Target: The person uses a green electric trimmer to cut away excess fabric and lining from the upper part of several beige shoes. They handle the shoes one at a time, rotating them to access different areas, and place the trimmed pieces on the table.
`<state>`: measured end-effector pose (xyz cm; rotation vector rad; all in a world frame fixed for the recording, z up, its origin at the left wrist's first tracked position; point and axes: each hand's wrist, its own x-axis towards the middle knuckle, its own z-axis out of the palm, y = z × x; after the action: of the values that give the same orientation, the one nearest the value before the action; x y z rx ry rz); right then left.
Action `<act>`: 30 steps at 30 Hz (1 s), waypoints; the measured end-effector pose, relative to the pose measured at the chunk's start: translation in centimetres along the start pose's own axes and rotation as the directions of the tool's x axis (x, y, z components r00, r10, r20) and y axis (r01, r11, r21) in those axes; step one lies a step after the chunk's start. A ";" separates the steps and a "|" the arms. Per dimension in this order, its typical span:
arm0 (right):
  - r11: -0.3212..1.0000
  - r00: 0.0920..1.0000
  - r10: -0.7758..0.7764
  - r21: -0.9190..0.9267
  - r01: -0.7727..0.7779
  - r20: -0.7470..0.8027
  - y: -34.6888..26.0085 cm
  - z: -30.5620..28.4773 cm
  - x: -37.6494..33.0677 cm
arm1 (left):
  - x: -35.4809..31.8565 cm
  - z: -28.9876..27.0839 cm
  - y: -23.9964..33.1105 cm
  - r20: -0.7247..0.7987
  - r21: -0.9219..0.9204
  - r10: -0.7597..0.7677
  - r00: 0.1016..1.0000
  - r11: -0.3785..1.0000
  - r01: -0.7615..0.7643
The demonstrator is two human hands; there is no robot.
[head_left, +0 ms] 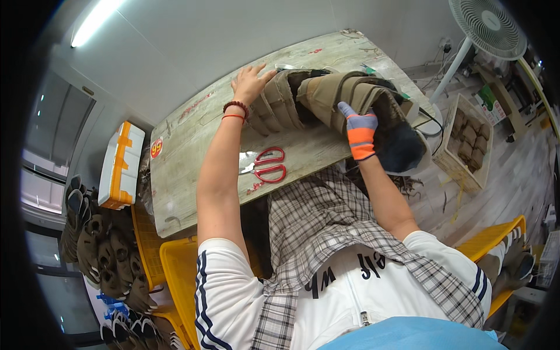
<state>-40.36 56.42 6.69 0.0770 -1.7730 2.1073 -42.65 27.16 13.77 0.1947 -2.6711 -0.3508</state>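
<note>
Curved rows of nested olive-brown fabric shoe uppers (332,96) lie across the far middle and right of the table, with dark linings showing at their ends. My bare left hand (252,84), with beaded and red bracelets on its wrist, rests against the left end of the row, its fingers spread. In a grey and orange glove, my right hand (360,131) grips the right-hand bundle, thumb on top; its other fingers are mostly hidden. At the table's near edge, below the uppers, lie red-handled scissors (269,165).
The pale wooden table (192,146) has a white and orange box (121,165) at its left. Yellow baskets (178,262) and piled brown shoe pieces (108,251) stand lower left. A crate of brown bundles (466,140) sits right, near a standing fan (491,23).
</note>
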 end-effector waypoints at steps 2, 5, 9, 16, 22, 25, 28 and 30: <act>0.969 0.995 0.040 -0.245 -0.018 0.087 0.3 1.3 -0.7 | 0.0 1.0 -2.6 0.182 -0.041 -0.150 0.972 0.986 0.160; 0.964 0.973 -0.102 -0.220 0.148 0.207 -0.8 1.8 -2.0 | -0.8 1.8 -1.3 0.270 -0.127 -0.208 0.940 0.960 0.249; 0.992 0.910 0.062 -0.130 -0.010 0.409 1.2 0.9 1.3 | -0.7 2.5 -2.4 0.236 -0.197 -0.082 0.968 0.972 0.131; 0.970 0.610 0.205 -0.240 -0.025 0.765 -0.8 6.3 7.4 | -4.7 -1.1 -1.6 0.200 -0.539 -0.084 0.976 0.823 0.181; 0.897 0.722 0.266 0.111 -0.429 0.639 7.6 10.2 6.0 | -4.8 -0.8 0.1 0.098 0.317 -0.249 0.963 0.925 0.207; 0.888 0.666 0.455 -0.354 -0.292 0.592 7.5 11.4 7.0 | -4.7 -0.4 -0.7 0.041 0.333 -0.289 0.956 0.906 0.260; 0.934 0.846 0.281 -0.333 -0.132 0.453 6.0 10.7 4.6 | -4.6 -1.0 -2.3 -0.021 0.304 -0.300 0.954 0.907 0.292; 0.884 0.810 0.359 -0.447 -0.136 0.464 3.7 8.2 3.7 | -4.7 -1.5 -2.2 -0.026 0.262 -0.262 0.965 0.929 0.259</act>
<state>-46.60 49.06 5.94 0.3727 -2.6534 1.9677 -37.56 25.61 12.58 0.6358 -2.6972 -0.0719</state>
